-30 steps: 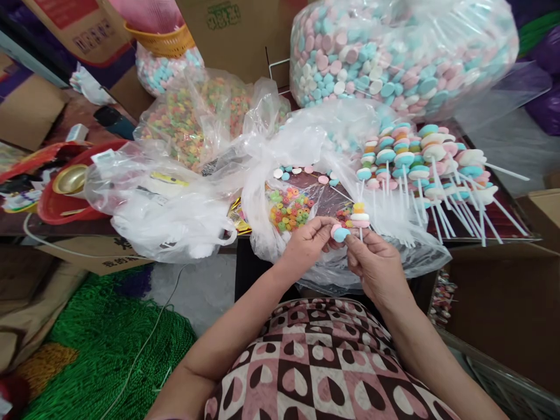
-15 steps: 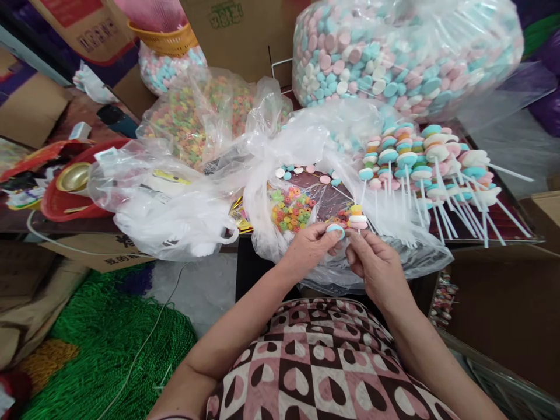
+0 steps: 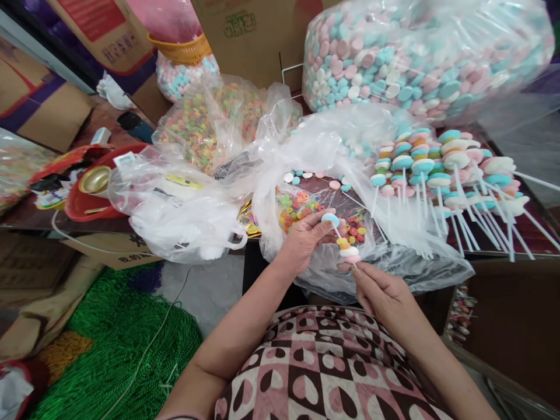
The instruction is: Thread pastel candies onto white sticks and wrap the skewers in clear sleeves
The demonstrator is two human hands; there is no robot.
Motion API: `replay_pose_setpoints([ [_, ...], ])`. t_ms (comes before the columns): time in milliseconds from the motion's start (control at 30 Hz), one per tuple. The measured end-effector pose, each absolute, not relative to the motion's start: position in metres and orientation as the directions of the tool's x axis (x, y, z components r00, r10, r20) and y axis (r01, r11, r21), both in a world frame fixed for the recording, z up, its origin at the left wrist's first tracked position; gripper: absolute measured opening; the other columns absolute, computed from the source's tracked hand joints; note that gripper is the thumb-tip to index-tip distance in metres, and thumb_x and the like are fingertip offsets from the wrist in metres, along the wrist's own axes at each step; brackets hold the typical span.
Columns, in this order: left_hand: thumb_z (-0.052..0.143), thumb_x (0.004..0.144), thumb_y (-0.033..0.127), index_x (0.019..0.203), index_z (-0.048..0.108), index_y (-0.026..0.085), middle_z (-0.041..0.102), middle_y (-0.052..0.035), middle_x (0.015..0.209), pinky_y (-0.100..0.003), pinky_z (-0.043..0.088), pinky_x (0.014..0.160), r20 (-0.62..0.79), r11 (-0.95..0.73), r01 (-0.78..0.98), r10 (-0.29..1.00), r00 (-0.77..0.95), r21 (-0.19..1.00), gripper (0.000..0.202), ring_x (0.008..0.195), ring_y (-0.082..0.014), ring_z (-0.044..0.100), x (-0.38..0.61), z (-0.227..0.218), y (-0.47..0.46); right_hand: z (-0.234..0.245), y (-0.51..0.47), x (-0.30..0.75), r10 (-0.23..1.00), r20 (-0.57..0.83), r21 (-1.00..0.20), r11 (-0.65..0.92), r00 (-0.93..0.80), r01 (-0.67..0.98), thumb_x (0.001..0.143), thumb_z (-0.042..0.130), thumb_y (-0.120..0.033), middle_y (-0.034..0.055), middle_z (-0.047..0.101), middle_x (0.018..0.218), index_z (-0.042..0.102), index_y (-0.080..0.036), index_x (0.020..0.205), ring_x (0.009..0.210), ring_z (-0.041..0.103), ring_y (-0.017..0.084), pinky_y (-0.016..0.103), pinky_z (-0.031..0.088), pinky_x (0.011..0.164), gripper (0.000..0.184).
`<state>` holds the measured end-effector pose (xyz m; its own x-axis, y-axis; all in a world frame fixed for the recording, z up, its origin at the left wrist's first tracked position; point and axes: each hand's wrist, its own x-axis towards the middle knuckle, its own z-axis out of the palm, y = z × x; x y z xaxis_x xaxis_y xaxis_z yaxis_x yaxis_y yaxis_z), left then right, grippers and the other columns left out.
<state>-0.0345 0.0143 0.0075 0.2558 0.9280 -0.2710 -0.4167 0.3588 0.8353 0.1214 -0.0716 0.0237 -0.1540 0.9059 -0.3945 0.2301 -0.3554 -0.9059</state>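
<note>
Left hand (image 3: 303, 240): pinching blue marshmallow (image 3: 330, 220), now brought to upper end of stick (image 3: 336, 231). Right hand (image 3: 381, 289): pinching stick's lower end; stick newly tilted left. Apparently threading, above yellow rings (image 3: 343, 241), white marshmallow (image 3: 349, 251), pink marshmallow (image 3: 352, 259). Location: over clear bag (image 3: 396, 268).

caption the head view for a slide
The left hand holds a blue candy; the right hand holds a partly filled skewer.
</note>
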Motion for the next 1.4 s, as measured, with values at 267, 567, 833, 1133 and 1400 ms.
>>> replay_pose_setpoints([
  [267, 0.066, 0.086, 0.037, 0.113, 0.073, 0.020, 0.075, -0.0077, 0.113, -0.035, 0.053, 0.093, 0.093, -0.122, 0.166, 0.980, 0.176, 0.979, 0.033, 0.098, -0.0202, 0.071, -0.043, 0.002, 0.013, 0.020, -0.072, 0.125, 0.892, -0.435, -0.898, -0.420, -0.122, 0.130, 0.088, 0.053, -0.052, -0.0068, 0.039, 0.041, 0.073, -0.014, 0.097, 0.038, 0.030, 0.010, 0.025, 0.023, 0.045, 0.044],
  [567, 0.044, 0.098, 0.035, 0.122, 0.065, 0.018, 0.074, -0.0106, 0.116, -0.033, 0.054, 0.094, 0.276, -0.399, 0.394, 0.902, 0.333, 0.828, 0.036, 0.105, -0.0200, 0.070, -0.034, 0.004, 0.001, 0.023, -0.075, 0.119, 0.904, -0.424, -0.901, -0.427, -0.046, -0.076, 0.083, 0.064, -0.056, -0.0079, 0.035, 0.038, 0.071, -0.015, 0.087, 0.037, 0.023, 0.008, 0.025, 0.016, 0.041, 0.041],
  [833, 0.044, 0.098, 0.036, 0.123, 0.065, 0.017, 0.072, -0.0111, 0.121, -0.034, 0.052, 0.099, 0.270, -0.397, 0.348, 0.893, 0.360, 0.849, 0.038, 0.111, -0.0205, 0.068, -0.028, 0.012, -0.005, 0.000, -0.060, 0.118, 0.935, -0.353, -0.935, -0.354, -0.019, -0.026, 0.084, 0.061, -0.063, -0.0067, 0.040, 0.044, 0.065, -0.018, 0.081, 0.041, 0.027, 0.009, 0.024, 0.018, 0.041, 0.045],
  [1133, 0.051, 0.094, 0.026, 0.106, 0.073, 0.019, 0.074, -0.0081, 0.101, -0.036, 0.050, 0.093, 0.279, -0.326, 0.596, 0.945, 0.174, 0.734, 0.026, 0.100, -0.0213, 0.065, -0.065, 0.017, 0.046, 0.001, -0.063, 0.127, 0.916, -0.367, -0.921, -0.334, 0.164, -0.199, 0.072, 0.077, -0.058, -0.0052, 0.044, 0.050, 0.068, -0.017, 0.083, 0.043, 0.029, 0.008, 0.023, 0.016, 0.041, 0.043],
  [1400, 0.053, 0.091, 0.019, 0.095, 0.072, 0.015, 0.064, -0.0136, 0.102, -0.041, 0.042, 0.089, 0.131, -0.476, 0.853, 0.879, 0.458, 0.214, 0.020, 0.099, -0.0272, 0.057, -0.059, -0.005, 0.088, -0.003, -0.067, 0.127, 0.925, -0.352, -0.927, -0.325, 0.141, -0.185, 0.077, 0.073, -0.056, -0.0053, 0.042, 0.051, 0.069, -0.018, 0.085, 0.043, 0.029, 0.009, 0.023, 0.017, 0.041, 0.040],
])
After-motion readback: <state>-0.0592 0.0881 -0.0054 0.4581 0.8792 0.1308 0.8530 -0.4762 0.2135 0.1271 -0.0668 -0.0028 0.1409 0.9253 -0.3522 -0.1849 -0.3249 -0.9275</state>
